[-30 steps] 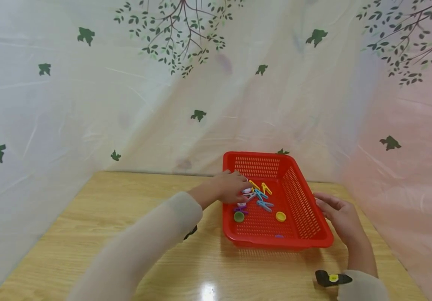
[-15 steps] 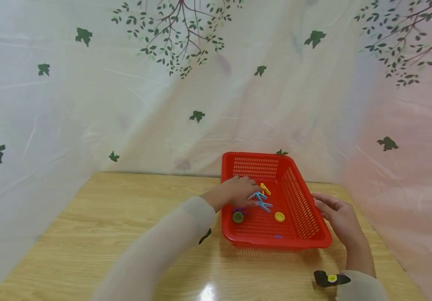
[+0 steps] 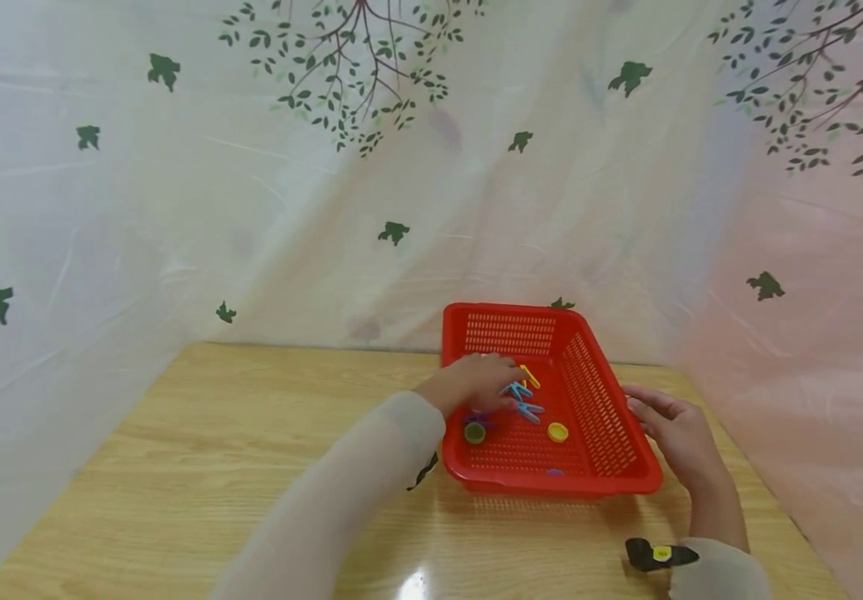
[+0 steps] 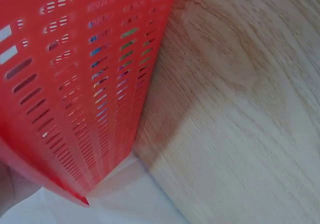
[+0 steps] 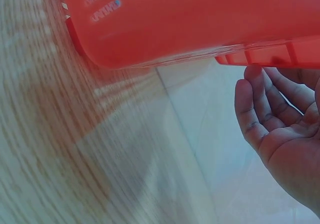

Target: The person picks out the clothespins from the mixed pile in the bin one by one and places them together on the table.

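A red plastic basket (image 3: 536, 485) with slotted walls stands on the table. My left hand (image 3: 482, 382) reaches over its left wall, back of the hand up, down among clothespins; its fingertips and anything under them are hidden. Just right of it lie a blue clothespin (image 3: 529, 412) and a yellow clothespin (image 3: 530, 377). A purple clothespin (image 3: 479, 419) shows partly below that hand. Near the front are a green cap (image 3: 474, 432) and a yellow cap (image 3: 558, 432). My right hand (image 3: 674, 433) holds the basket's right rim, with fingers (image 5: 253, 78) beneath it in the right wrist view.
The wooden table (image 3: 251, 450) extends to the left of the basket. Behind it hangs a pale curtain (image 3: 311, 250) printed with leaves and branches. A small purple piece (image 3: 555, 472) lies at the basket's front.
My left hand has moved right and deeper into the basket, covering several clothespins that showed earlier. The right hand stays at the rim.
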The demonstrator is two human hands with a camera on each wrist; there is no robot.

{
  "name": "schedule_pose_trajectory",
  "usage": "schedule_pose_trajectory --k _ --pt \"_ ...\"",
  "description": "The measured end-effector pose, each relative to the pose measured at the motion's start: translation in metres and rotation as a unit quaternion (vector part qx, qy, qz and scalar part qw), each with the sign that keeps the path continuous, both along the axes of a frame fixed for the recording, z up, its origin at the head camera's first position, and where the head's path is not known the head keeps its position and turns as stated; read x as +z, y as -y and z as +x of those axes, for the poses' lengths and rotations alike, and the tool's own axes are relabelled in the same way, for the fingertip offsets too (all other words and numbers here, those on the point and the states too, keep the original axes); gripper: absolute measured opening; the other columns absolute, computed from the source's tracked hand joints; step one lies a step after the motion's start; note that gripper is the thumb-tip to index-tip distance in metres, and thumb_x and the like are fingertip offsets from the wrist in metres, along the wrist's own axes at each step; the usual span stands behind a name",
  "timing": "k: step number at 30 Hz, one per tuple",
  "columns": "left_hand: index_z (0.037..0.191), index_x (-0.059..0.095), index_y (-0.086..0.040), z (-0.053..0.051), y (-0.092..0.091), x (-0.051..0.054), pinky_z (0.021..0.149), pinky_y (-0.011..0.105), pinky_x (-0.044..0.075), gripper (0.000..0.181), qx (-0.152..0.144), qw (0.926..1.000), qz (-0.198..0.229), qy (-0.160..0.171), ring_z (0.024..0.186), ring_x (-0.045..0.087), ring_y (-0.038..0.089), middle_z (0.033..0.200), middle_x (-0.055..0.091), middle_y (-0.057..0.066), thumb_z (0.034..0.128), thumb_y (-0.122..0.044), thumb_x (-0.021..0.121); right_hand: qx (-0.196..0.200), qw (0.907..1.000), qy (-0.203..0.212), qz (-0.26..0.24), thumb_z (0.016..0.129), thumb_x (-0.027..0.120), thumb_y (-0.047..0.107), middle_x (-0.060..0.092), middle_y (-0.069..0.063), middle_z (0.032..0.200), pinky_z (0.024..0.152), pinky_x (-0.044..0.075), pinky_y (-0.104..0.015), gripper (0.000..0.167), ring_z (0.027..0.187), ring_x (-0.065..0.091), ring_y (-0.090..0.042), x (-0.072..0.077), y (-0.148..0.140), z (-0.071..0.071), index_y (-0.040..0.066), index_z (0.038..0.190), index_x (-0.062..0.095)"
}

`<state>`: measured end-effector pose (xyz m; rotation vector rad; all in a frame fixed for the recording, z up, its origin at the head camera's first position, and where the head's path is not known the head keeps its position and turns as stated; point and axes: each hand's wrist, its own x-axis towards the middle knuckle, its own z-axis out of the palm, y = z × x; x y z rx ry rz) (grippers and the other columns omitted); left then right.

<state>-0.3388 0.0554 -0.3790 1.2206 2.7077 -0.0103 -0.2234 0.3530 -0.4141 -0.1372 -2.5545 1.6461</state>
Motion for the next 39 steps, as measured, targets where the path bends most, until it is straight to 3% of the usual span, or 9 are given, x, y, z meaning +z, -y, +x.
schedule_pose_trajectory --k 8,15,28,39 --pt "0.159 0.038 -0.033 0.003 -0.008 -0.001 0.122 0.049 0.028 0.068 0.017 0.9994 -0.029 0.008 0.150 0.031 0.020 0.161 0.039 -0.007 0.0983 -0.047 0.065 0.002 1.0000 0.003 -0.006 0.102 0.060 0.046 0.065 0.014 0.126 0.086 0.052 -0.015 0.059 0.105 0.062 0.002 -0.003 -0.002 -0.002 0.008 0.146 0.056" --pt "0.159 0.036 -0.034 0.006 -0.016 -0.005 0.121 0.052 0.027 0.067 0.013 0.9988 -0.046 0.003 0.152 0.028 0.021 0.163 0.034 -0.008 0.0991 -0.050 0.061 0.000 0.9999 0.009 -0.014 0.101 0.061 0.047 0.066 0.014 0.126 0.087 0.053 -0.017 0.060 0.105 0.063 0.001 -0.004 -0.005 -0.005 0.009 0.146 0.056" --pt "0.160 0.032 -0.038 0.014 -0.017 -0.012 0.120 0.052 0.030 0.070 0.075 0.9925 -0.043 0.087 0.155 0.023 0.023 0.168 0.026 -0.006 0.0984 -0.050 0.063 0.010 0.9996 0.017 -0.018 0.100 0.061 0.048 0.064 0.011 0.131 0.088 0.053 -0.017 0.061 0.107 0.062 0.003 -0.005 -0.012 -0.007 0.010 0.148 0.055" --pt "0.159 0.031 -0.046 0.017 -0.015 -0.021 0.117 0.056 0.034 0.073 0.100 0.9868 -0.046 0.119 0.155 0.022 0.026 0.169 0.021 -0.009 0.0948 -0.052 0.066 0.016 0.9996 0.015 -0.015 0.100 0.060 0.049 0.065 0.011 0.130 0.087 0.053 -0.017 0.061 0.106 0.062 0.001 -0.005 -0.016 -0.006 0.010 0.148 0.055"
